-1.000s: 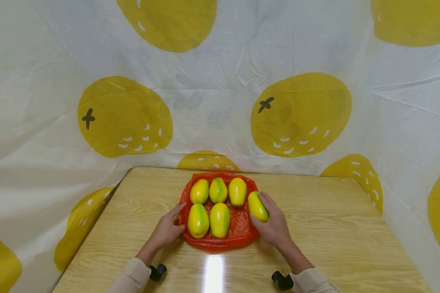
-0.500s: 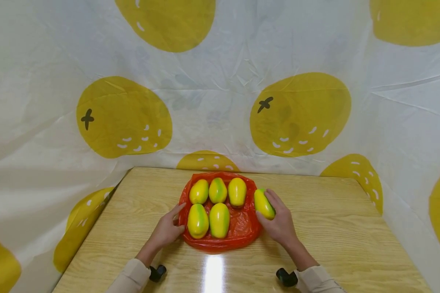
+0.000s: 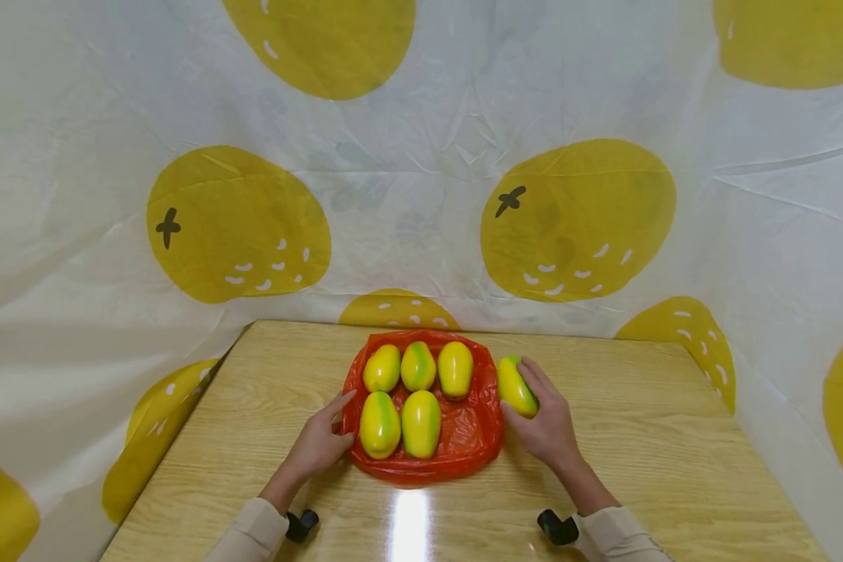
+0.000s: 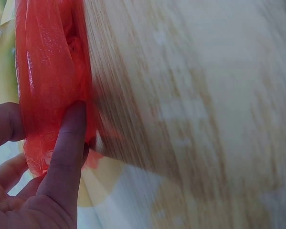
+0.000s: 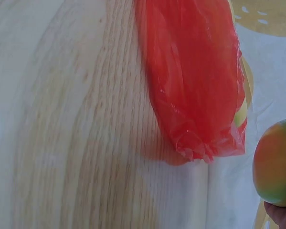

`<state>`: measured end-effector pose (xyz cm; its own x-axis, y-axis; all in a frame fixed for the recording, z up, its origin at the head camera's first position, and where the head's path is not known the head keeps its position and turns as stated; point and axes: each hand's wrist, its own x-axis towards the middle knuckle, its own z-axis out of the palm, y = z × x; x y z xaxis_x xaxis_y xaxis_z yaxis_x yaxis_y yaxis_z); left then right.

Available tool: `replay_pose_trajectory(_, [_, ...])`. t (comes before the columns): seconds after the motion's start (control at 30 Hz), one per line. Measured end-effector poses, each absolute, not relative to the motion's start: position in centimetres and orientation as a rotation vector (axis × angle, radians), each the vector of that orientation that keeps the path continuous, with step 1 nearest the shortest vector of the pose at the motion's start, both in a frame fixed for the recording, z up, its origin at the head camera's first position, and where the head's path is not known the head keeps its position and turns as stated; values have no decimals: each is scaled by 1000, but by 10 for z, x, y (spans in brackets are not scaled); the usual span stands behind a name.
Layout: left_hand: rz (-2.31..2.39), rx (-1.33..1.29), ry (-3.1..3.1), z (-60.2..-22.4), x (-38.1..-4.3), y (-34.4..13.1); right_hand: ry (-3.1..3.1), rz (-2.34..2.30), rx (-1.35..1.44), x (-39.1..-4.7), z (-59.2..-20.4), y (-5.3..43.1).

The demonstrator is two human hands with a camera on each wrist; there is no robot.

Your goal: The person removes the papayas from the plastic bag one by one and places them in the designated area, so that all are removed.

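A red plastic bag [image 3: 467, 429], its rim spread wide, sits on the table with several yellow-green mangoes [image 3: 421, 423] inside in two rows. My left hand [image 3: 321, 437] holds the bag's left side; in the left wrist view its fingers [image 4: 68, 148] lie along the outer wall and a digit reaches the rim. Just right of the bag, my right hand [image 3: 549, 424] grips one mango [image 3: 514, 388] between thumb and fingers. The right wrist view shows this mango [image 5: 276, 162] at its right edge, apart from the bag [image 5: 195, 81], with most of the hand out of frame.
The wooden table [image 3: 646, 437] extends to both sides of the bag. Behind it hangs a white cloth [image 3: 407, 211] with large yellow fruit prints, close to the table's back edge. Black wrist devices [image 3: 558, 527] sit at both cuffs.
My right hand has carried the mango rightward and slightly away from me, from over the bag's right rim to beside it. The left hand stays at the bag's left side.
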<state>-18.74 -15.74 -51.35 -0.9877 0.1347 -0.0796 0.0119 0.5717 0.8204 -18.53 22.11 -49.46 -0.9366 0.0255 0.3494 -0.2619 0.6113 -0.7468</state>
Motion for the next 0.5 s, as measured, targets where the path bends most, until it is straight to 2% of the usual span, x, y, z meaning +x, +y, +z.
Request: replay_pose_trajectory(0.5, [1386,129,2670,-513,-188,-158,-2462,1179,206,-190,-496,239])
